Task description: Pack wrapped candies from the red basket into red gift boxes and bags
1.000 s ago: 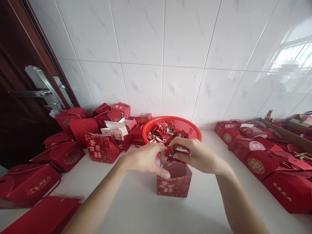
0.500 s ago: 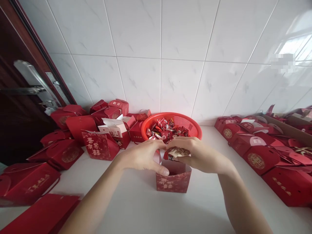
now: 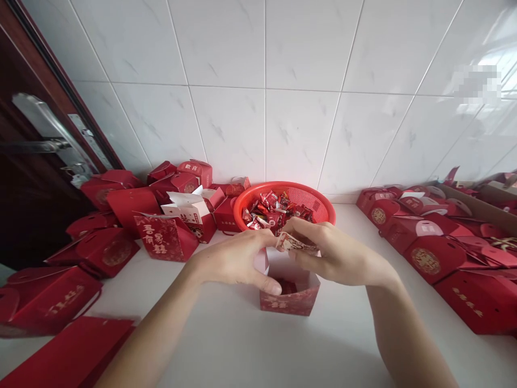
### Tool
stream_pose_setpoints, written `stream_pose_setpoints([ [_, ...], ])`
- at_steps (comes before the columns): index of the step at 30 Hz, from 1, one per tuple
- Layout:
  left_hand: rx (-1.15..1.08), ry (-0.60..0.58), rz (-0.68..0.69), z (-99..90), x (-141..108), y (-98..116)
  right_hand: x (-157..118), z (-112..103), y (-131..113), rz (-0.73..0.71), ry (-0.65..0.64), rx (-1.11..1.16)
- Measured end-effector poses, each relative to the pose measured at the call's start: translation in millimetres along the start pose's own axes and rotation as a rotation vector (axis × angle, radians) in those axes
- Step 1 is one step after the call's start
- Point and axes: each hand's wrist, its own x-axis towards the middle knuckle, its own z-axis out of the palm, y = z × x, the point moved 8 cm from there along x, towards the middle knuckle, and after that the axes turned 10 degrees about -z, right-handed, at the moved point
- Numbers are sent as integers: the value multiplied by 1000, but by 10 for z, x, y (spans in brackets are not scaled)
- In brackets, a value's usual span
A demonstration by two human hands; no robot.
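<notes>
An open red box [image 3: 287,305] with pale inner walls stands upright in front of me, with something dark red inside. My left hand [image 3: 238,261] is closed on the box's left side, its thumb at the near rim and its fingers behind. Above the box's back right corner, my right hand [image 3: 329,250] pinches a printed flap or packet [image 3: 293,243] in red and cream; whether it is part of the box I cannot tell. Just behind the hands sits a red plastic basket [image 3: 323,207] holding many wrapped candies [image 3: 270,210].
Red boxes [image 3: 91,250] crowd the left side, among them an open one with white flaps [image 3: 189,207]. More closed red boxes [image 3: 424,253] line the right side, beside a cardboard carton [image 3: 470,207]. A tiled wall [image 3: 226,118] rises behind, and a door handle [image 3: 52,126] shows at left.
The view has shifted slightly. My right hand has tilted and turned the printed item, and its fingers have moved a little. Dark red contents now show inside the box. My left hand stays at the box.
</notes>
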Motion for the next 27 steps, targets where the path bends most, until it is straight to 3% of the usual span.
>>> stream_pose_setpoints([
  [6, 66, 11, 98, 73, -208, 231, -136, -22, -331, -206, -94, 79],
  [15, 119, 12, 63, 79, -218, 220, -154, 103, -286, -111, -131, -12],
  [22, 109, 7, 81, 93, -251, 250, -228, -75, -318, -133, -32, -69],
  [27, 57, 2, 121, 53, -98, 195, -307, -221, -304, -75, 33, -156],
])
